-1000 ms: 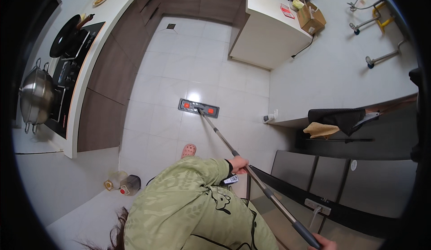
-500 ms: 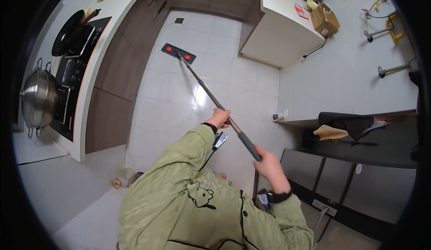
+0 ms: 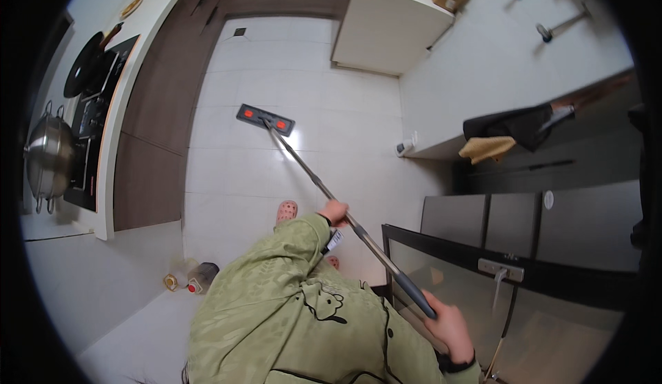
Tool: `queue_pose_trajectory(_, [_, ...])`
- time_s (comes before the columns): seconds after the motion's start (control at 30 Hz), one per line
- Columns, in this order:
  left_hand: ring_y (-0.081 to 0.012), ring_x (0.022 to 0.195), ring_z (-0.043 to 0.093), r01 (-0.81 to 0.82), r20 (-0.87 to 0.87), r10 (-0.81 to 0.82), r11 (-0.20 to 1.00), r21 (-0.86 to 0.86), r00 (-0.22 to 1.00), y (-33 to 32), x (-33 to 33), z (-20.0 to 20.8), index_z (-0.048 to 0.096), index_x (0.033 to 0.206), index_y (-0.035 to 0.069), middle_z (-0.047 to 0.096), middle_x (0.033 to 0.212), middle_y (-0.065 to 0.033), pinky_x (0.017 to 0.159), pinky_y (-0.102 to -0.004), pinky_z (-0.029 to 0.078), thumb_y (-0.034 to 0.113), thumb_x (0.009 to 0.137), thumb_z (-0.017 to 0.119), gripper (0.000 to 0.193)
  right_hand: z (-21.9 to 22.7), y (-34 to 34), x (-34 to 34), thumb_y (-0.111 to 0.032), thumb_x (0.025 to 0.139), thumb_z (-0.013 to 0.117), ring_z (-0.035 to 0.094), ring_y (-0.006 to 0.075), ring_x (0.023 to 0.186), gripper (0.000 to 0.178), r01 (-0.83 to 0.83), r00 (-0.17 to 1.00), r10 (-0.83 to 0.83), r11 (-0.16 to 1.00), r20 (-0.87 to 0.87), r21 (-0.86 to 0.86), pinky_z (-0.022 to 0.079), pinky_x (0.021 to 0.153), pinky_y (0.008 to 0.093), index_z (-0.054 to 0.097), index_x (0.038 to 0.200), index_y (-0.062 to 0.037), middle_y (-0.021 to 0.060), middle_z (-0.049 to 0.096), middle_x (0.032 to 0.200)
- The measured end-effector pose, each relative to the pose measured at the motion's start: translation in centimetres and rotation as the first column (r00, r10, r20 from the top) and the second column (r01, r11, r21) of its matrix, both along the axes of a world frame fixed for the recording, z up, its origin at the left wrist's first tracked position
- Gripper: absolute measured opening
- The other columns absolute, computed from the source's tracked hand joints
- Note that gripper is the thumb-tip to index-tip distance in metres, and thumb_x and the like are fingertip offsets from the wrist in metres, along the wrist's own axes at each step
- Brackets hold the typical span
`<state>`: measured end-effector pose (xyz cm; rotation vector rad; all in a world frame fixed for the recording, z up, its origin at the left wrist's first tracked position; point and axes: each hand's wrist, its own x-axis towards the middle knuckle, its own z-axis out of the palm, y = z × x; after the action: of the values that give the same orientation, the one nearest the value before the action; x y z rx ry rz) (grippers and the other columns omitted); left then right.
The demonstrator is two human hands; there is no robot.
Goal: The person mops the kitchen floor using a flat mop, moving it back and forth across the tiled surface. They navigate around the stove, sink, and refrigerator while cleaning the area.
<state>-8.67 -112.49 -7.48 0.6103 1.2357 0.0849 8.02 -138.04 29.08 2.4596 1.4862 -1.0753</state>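
Observation:
A flat mop (image 3: 303,161) slants across the tiled floor, its dark rectangular head with two orange-red patches lying on the white tiles ahead of me. My left hand (image 3: 336,212) is closed round the middle of the metal pole. Lower right, my right hand (image 3: 449,327) grips the end of the grey handle. Both arms are in light green sleeves, with a dark band at each wrist. One pink clog (image 3: 287,211) shows on the floor beside my left forearm; the other is mostly hidden behind it.
At left a counter carries a hob (image 3: 103,118), a black frying pan (image 3: 85,64) and a steel pot (image 3: 50,155). Bottles (image 3: 202,277) stand by the left wall. A white cabinet (image 3: 386,28) juts out ahead. At right is a dark-framed glass panel (image 3: 441,273) with a power strip (image 3: 501,269).
The mop head has come back toward me, and my right hand has moved down and right with the handle. My view has shifted, and a pink clog now shows more fully.

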Motion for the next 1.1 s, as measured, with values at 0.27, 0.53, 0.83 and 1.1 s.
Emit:
queue_pose_trajectory(0.27, [-0.0185, 0.061, 0.067, 0.460, 0.438, -0.313, 0.841, -0.284, 0.843, -18.3, 12.0, 4.9, 0.058, 0.098, -0.001, 0.068, 0.077, -0.0129, 0.056, -0.0305, 0.057, 0.033, 0.091, 0.057, 0.035, 8.5, -22.2, 2.6, -0.012, 0.081, 0.061, 0.052, 0.0140, 0.051, 0.044, 0.822, 0.077, -0.893, 0.309, -0.443, -0.479, 0.041, 0.046, 0.0288, 0.057, 0.124, -0.0039, 0.0049, 0.056, 0.062])
queue_pose_trajectory(0.53, [-0.0162, 0.056, 0.060, 0.374, 0.334, -0.289, 0.900, -0.226, 0.897, -12.0, 15.6, 1.9, 0.059, 0.090, 0.008, 0.063, 0.071, -0.0048, 0.056, -0.0303, 0.053, 0.038, 0.095, 0.048, 0.033, 4.7, -14.4, 4.9, -0.005, 0.076, 0.066, 0.049, 0.0136, 0.048, 0.057, 0.825, 0.274, -0.924, 0.368, -0.266, -0.430, 0.038, 0.046, 0.0273, 0.055, 0.132, -0.0112, 0.0038, 0.053, 0.061])
queue_pose_trajectory(0.83, [-0.0207, 0.076, 0.059, 0.288, 0.103, -0.286, 0.957, -0.005, 0.953, 9.9, 20.6, 1.6, 0.051, 0.107, 0.006, 0.061, 0.089, -0.0085, 0.070, -0.0387, 0.052, 0.051, 0.099, 0.027, 0.052, 0.1, 5.3, 8.7, -0.006, 0.077, 0.062, 0.058, 0.0134, 0.077, 0.063, 0.592, 0.707, -0.541, 0.805, -0.456, -0.036, 0.046, 0.071, 0.0260, 0.045, 0.138, -0.0052, 0.0102, 0.062, 0.089])
queue_pose_trajectory(1.1, [-0.0252, 0.081, 0.062, 0.328, -0.018, -0.328, 0.942, 0.075, 0.945, 18.9, 21.9, 3.2, 0.043, 0.112, 0.001, 0.060, 0.100, -0.0126, 0.068, -0.0411, 0.055, 0.044, 0.099, 0.037, 0.046, -6.2, 17.1, 9.9, 0.000, 0.078, 0.056, 0.060, 0.0163, 0.093, 0.064, 0.566, 0.723, -0.496, 0.824, -0.481, 0.002, 0.045, 0.084, 0.0247, 0.043, 0.140, -0.0091, 0.0144, 0.062, 0.117])
